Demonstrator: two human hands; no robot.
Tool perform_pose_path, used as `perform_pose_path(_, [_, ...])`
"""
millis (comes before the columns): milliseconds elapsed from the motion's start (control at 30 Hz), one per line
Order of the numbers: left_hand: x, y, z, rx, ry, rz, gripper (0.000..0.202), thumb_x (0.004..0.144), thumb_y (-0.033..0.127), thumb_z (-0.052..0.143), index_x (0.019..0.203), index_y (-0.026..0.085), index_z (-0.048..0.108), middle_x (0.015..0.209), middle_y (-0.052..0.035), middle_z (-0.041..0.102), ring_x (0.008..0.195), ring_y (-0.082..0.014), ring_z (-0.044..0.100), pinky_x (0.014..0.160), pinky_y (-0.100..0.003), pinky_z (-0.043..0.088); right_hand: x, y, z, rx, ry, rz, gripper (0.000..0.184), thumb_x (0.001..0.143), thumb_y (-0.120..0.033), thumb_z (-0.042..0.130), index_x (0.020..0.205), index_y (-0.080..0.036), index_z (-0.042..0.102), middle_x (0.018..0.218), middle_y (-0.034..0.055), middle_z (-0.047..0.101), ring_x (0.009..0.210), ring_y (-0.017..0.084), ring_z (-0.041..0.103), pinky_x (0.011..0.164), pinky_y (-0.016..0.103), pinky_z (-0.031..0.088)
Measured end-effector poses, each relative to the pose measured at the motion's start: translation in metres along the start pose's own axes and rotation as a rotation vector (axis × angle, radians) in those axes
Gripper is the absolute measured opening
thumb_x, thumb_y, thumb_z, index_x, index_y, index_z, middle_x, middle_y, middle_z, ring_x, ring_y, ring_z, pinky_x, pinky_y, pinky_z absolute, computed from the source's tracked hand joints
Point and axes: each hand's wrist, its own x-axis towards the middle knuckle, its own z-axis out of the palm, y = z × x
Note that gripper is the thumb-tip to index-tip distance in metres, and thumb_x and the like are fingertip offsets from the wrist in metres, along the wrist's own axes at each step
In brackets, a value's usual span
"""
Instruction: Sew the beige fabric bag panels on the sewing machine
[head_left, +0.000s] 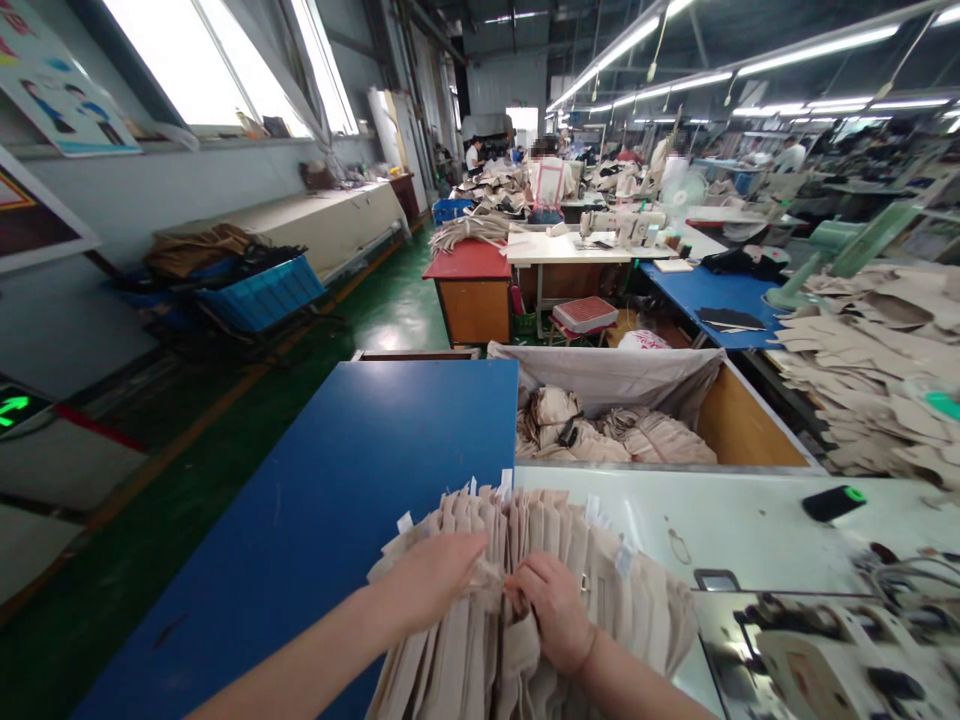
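A row of beige cut fabric pieces (pixel 630 590) stands packed on edge across the seam of a blue tabletop and a pale sewing table, with small white tags poking up at the back. My left hand (pixel 442 570) reaches over the left half of the row; its fingers are closed on the fabric and partly hidden among the folds. Close beside it, my right hand (pixel 553 608) has curled fingers pinching the edge of a beige piece near the middle of the row. Only a small gap separates the two hands.
The blue tabletop (pixel 300 500) spreads to the left. Behind the row is a cloth-lined bin (pixel 765 415) of bundled beige fabric (pixel 652 437). At right are a black thread spool (pixel 825 503) and sewing machine (pixel 806 670). Several people work at the far tables.
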Motion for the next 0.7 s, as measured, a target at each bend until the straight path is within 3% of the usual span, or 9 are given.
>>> perform_pose_path(100, [-0.002, -0.004, -0.001, -0.075, -0.069, -0.01, 0.02, 0.077, 0.002, 0.048, 0.083, 0.018, 0.059, 0.077, -0.0073, 0.069, 0.077, -0.0271, 0.067, 0.068, -0.032, 0.046, -0.002, 0.001, 0.001, 0.005, -0.026, 0.005, 0.015, 0.081, -0.013, 0.053, 0.069, -0.021, 0.048, 0.072, 0.0018, 0.056, 0.067, 0.017, 0.05, 0.061, 0.027, 0.035])
perform_pose_path(200, [0.002, -0.009, -0.003, -0.188, -0.066, -0.027, 0.018, 0.073, 0.002, 0.05, 0.065, 0.017, 0.055, 0.073, -0.012, 0.067, 0.082, -0.0325, 0.066, 0.079, -0.042, 0.046, -0.003, 0.001, 0.002, 0.003, -0.053, 0.013, 0.015, 0.082, -0.015, 0.053, 0.069, -0.02, 0.049, 0.072, 0.0029, 0.057, 0.067, 0.017, 0.051, 0.06, 0.028, 0.036])
perform_pose_path(267, [0.006, -0.014, -0.009, -0.32, -0.042, -0.014, 0.019, 0.073, 0.007, 0.054, 0.058, 0.018, 0.052, 0.075, -0.0118, 0.066, 0.088, -0.0324, 0.064, 0.087, -0.044, 0.043, -0.003, 0.001, 0.001, 0.004, -0.079, 0.029, 0.015, 0.082, -0.013, 0.052, 0.069, -0.02, 0.051, 0.072, 0.0031, 0.058, 0.067, 0.017, 0.052, 0.06, 0.027, 0.037])
perform_pose_path(400, [0.015, -0.021, -0.014, -0.719, -0.036, 0.027, 0.013, 0.073, 0.027, 0.064, 0.064, 0.02, 0.06, 0.08, -0.0032, 0.064, 0.087, -0.0244, 0.061, 0.087, -0.035, 0.044, -0.001, 0.001, -0.003, 0.015, -0.162, 0.058, 0.015, 0.08, -0.007, 0.051, 0.077, -0.019, 0.06, 0.074, 0.0024, 0.06, 0.07, 0.016, 0.056, 0.062, 0.024, 0.04])
perform_pose_path(567, [0.025, -0.012, 0.015, -1.295, 0.046, -0.087, 0.042, 0.077, 0.061, 0.056, 0.067, 0.021, 0.046, 0.072, -0.0024, 0.06, 0.076, -0.0197, 0.061, 0.078, -0.034, 0.049, 0.008, 0.012, -0.013, -0.007, -0.285, 0.069, 0.018, 0.084, -0.006, 0.053, 0.083, -0.019, 0.064, 0.08, 0.0027, 0.066, 0.075, 0.015, 0.06, 0.067, 0.023, 0.043])
perform_pose_path(700, [0.041, -0.004, 0.04, -1.602, 0.152, -0.187, 0.055, 0.067, 0.067, 0.068, 0.064, 0.023, 0.035, 0.054, 0.0077, 0.038, 0.051, -0.0101, 0.047, 0.063, -0.029, 0.05, 0.011, 0.022, -0.02, -0.049, -0.359, 0.071, 0.011, 0.086, -0.016, 0.056, 0.076, -0.019, 0.061, 0.077, 0.0042, 0.064, 0.073, 0.018, 0.057, 0.066, 0.027, 0.039])
